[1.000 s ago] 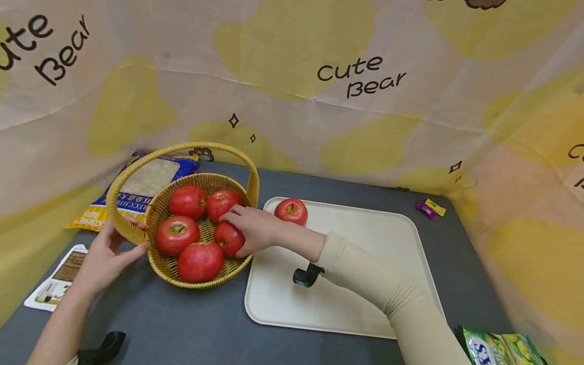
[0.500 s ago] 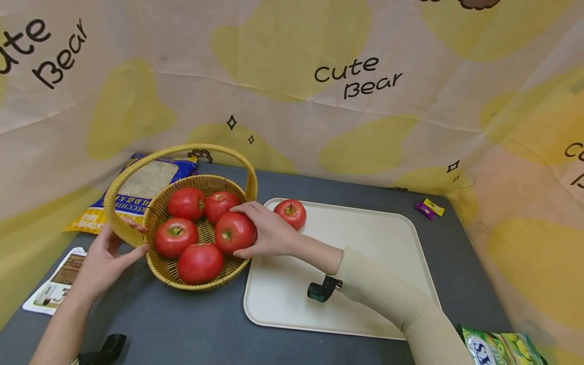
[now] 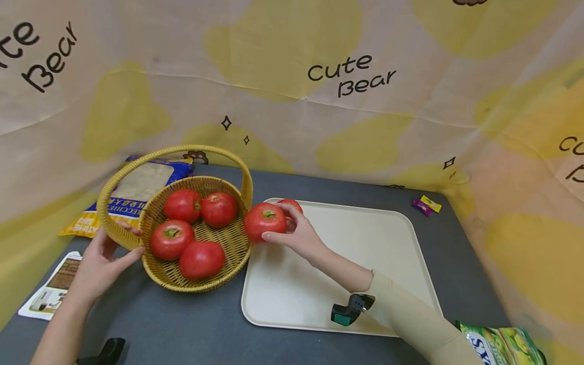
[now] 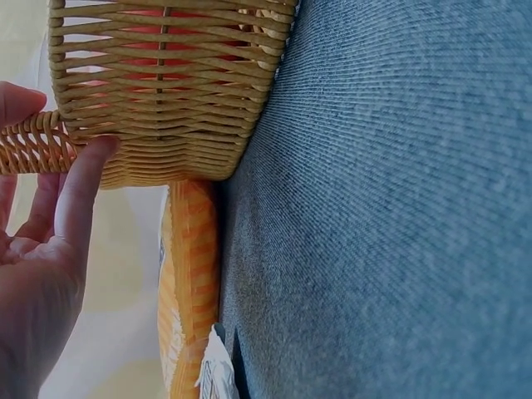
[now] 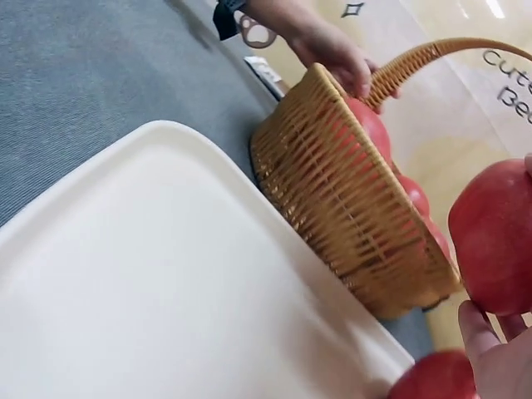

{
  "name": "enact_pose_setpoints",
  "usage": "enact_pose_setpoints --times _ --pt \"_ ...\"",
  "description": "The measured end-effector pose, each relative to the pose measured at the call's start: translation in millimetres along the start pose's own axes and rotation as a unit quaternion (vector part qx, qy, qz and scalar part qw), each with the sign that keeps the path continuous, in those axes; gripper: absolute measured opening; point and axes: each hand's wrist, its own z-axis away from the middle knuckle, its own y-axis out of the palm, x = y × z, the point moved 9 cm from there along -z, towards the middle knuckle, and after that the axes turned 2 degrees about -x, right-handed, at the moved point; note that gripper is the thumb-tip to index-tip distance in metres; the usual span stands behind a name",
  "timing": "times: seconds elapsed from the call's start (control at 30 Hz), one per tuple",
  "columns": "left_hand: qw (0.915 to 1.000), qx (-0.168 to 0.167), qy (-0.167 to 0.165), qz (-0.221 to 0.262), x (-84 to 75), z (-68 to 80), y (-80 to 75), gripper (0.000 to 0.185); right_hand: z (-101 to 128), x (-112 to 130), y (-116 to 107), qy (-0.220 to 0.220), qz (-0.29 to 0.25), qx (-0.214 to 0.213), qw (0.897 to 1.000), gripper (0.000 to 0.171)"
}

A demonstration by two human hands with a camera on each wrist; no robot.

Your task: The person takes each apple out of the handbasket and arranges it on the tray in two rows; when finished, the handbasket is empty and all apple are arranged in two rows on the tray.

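In the head view, my right hand (image 3: 301,235) grips a red apple (image 3: 261,223) beside the right rim of the wicker basket (image 3: 234,243), over the left edge of the white tray (image 3: 360,243). The right wrist view shows this apple (image 5: 499,241) raised above the tray. Several more apples (image 3: 172,239) lie inside the basket. Another apple (image 3: 293,204) sits at the tray's far left corner, partly hidden by my right fingers. My left hand (image 3: 97,263) holds the basket at the left foot of its handle; its thumb (image 4: 87,170) touches the woven side.
A blue and yellow food bag (image 3: 148,182) lies behind the basket. At the left is a white and brown packet (image 3: 55,286). Two small wrapped candies (image 3: 425,205) lie at the far right, and a green snack bag (image 3: 502,344) is at the near right.
My right hand has lifted one apple out of the basket and moved it right, to the tray's left edge. My left hand stays at the handle. The view has shifted slightly.
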Motion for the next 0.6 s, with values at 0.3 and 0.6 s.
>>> enact_pose_setpoints --times 0.3,0.6 --pt "0.9999 0.001 -0.006 0.011 0.9 1.5 1.3 0.055 25 -23 -75 0.044 -0.001 -0.098 0.994 0.066" --pt "0.9988 -0.008 -0.016 0.046 4.0 2.8 0.6 0.057 36 -66 -136 0.106 0.052 -0.179 0.977 0.076"
